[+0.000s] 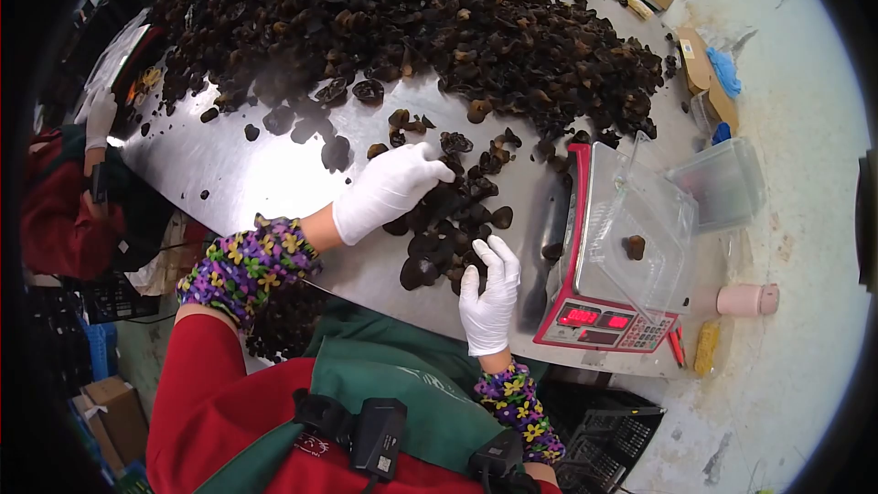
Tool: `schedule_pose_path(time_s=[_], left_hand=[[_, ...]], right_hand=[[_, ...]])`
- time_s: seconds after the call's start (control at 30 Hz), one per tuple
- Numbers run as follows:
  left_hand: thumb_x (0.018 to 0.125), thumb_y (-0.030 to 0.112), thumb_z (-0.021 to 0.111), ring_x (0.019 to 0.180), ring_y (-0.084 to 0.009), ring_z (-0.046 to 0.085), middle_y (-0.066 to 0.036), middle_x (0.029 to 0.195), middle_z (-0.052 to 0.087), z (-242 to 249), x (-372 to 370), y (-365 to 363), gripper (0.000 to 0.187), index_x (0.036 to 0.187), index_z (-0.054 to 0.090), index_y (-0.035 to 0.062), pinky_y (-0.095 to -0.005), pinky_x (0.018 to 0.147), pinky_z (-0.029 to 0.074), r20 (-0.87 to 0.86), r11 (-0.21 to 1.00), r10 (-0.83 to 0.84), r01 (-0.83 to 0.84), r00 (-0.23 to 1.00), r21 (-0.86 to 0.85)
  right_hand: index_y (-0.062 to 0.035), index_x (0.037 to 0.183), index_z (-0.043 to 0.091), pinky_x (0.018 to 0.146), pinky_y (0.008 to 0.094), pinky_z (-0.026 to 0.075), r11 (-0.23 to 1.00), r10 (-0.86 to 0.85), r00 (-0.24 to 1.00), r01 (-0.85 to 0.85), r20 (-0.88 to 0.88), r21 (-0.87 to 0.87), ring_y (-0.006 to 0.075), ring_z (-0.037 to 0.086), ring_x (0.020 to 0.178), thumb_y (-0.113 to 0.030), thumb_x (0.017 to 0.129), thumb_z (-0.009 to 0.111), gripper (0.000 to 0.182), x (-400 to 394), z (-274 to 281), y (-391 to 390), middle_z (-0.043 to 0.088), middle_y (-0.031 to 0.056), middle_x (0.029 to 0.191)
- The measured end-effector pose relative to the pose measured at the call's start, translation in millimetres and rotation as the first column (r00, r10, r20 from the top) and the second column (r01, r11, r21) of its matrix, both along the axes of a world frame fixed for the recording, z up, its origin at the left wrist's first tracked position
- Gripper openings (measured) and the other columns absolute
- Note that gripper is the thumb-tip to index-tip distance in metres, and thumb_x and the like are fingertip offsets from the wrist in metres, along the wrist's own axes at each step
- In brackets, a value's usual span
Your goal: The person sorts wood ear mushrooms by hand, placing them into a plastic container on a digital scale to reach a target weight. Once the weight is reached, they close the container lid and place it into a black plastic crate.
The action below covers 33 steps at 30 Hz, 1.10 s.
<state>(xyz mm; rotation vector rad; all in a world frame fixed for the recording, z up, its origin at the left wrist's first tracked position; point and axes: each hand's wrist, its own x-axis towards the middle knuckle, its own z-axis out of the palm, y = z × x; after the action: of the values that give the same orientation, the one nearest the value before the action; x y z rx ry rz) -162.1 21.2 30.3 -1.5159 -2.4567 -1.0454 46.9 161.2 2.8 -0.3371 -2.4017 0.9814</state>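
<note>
A small heap of dark brown wood ear mushrooms lies on the steel table in front of me. My left hand, in a white glove, hovers at the upper left of this heap with its fingers curled in; whatever they hold is hidden. At the lower right edge of the heap is my right hand, also gloved. Its thumb stands apart from the fingers, and the fingertips reach the nearest mushrooms. To its right is a red and white digital scale, with one brown mushroom piece on its clear tray.
A large mushroom pile covers the far side of the steel table. A clear plastic container and a pink cylinder are beyond the scale. Another person's gloved hand shows at far left. A black crate is below.
</note>
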Motion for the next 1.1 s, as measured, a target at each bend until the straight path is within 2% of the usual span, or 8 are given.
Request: schedule_pose_path(time_s=[0.1, 0.23, 0.37, 0.53, 0.63, 0.73, 0.83, 1.1], left_hand=[[0.082, 0.011, 0.071, 0.088, -0.0272, 0.063, -0.005, 0.091, 0.060, -3, -8, 19, 0.019, 0.099, 0.075, 0.0166, -0.0401, 0.075, 0.051, -0.154, 1.000, -0.026, 0.027, 0.988, 0.004], [0.080, 0.017, 0.078, 0.102, -0.0264, 0.057, -0.006, 0.118, 0.059, 0, -17, 28, 0.029, 0.109, 0.074, 0.0187, -0.0402, 0.087, 0.046, -0.305, 0.960, 0.067, -0.145, 0.950, -0.240], [0.079, 0.023, 0.078, 0.110, -0.0269, 0.057, -0.007, 0.128, 0.058, -5, -22, 31, 0.033, 0.112, 0.074, 0.0196, -0.0408, 0.089, 0.046, -0.270, 0.964, -0.083, 0.008, 0.959, -0.266], [0.080, 0.019, 0.077, 0.114, -0.0272, 0.056, -0.006, 0.124, 0.060, -1, -18, 34, 0.018, 0.096, 0.073, 0.0129, -0.0412, 0.092, 0.046, -0.188, 0.942, 0.003, -0.066, 0.982, -0.329], [0.083, 0.017, 0.076, 0.107, -0.0271, 0.061, -0.007, 0.111, 0.065, -4, -16, 24, 0.012, 0.091, 0.071, 0.0088, -0.0400, 0.088, 0.049, -0.095, 0.976, 0.002, -0.023, 0.996, -0.215], [0.089, 0.015, 0.073, 0.086, -0.0279, 0.068, -0.010, 0.091, 0.068, 2, -23, 14, 0.012, 0.096, 0.071, 0.0047, -0.0373, 0.076, 0.055, 0.257, 0.983, -0.096, 0.133, 0.962, -0.128], [0.090, 0.013, 0.071, 0.085, -0.0259, 0.068, -0.010, 0.094, 0.069, 5, -34, 15, 0.011, 0.098, 0.072, 0.0048, -0.0354, 0.076, 0.054, 0.292, 0.998, 0.017, -0.001, 0.956, -0.055], [0.087, 0.015, 0.072, 0.091, -0.0309, 0.065, -0.012, 0.095, 0.065, -9, -51, 57, 0.020, 0.105, 0.070, 0.0073, -0.0405, 0.082, 0.053, -0.118, 0.970, 0.228, -0.215, 0.966, 0.109]], right_hand=[[-0.0063, 0.126, 0.065, 0.104, 0.0444, 0.043, 1.000, 0.002, 1.000, -0.002, -0.003, 0.010, 0.0357, 0.054, 0.121, -0.002, 0.086, 0.066, 0.041, -1, 0, 0, 0.057, 0.0167, 0.131], [-0.0062, 0.126, 0.065, 0.104, 0.0442, 0.043, 1.000, -0.002, 1.000, 0.002, -0.002, 0.003, 0.0356, 0.054, 0.120, -0.002, 0.086, 0.066, 0.041, -1, -1, 0, 0.057, 0.0166, 0.131], [-0.0062, 0.126, 0.065, 0.104, 0.0443, 0.043, 1.000, 0.005, 1.000, -0.005, 0.000, 0.002, 0.0357, 0.054, 0.120, -0.002, 0.086, 0.066, 0.040, -1, -1, 1, 0.057, 0.0166, 0.131], [-0.0052, 0.125, 0.065, 0.106, 0.0426, 0.042, 1.000, -0.003, 1.000, 0.003, 0.009, -0.005, 0.0339, 0.056, 0.122, 0.000, 0.086, 0.064, 0.039, -1, 2, 0, 0.058, 0.0166, 0.131], [-0.0052, 0.125, 0.065, 0.106, 0.0426, 0.043, 1.000, -0.004, 1.000, 0.004, 0.003, -0.005, 0.0339, 0.056, 0.121, 0.001, 0.085, 0.064, 0.040, -2, 4, 0, 0.058, 0.0167, 0.131], [-0.0052, 0.125, 0.065, 0.105, 0.0424, 0.043, 1.000, -0.003, 1.000, 0.003, -0.012, -0.011, 0.0340, 0.056, 0.121, 0.002, 0.085, 0.064, 0.040, -1, 1, 0, 0.058, 0.0169, 0.130], [-0.0052, 0.124, 0.065, 0.105, 0.0422, 0.043, 1.000, 0.001, 1.000, -0.002, -0.019, -0.015, 0.0340, 0.057, 0.120, 0.002, 0.085, 0.064, 0.040, -1, 1, 0, 0.058, 0.0169, 0.130], [-0.0061, 0.125, 0.065, 0.104, 0.0433, 0.044, 1.000, -0.011, 1.000, 0.011, -0.022, -0.011, 0.0343, 0.056, 0.120, 0.000, 0.085, 0.065, 0.040, -2, -2, 1, 0.057, 0.0161, 0.131]])
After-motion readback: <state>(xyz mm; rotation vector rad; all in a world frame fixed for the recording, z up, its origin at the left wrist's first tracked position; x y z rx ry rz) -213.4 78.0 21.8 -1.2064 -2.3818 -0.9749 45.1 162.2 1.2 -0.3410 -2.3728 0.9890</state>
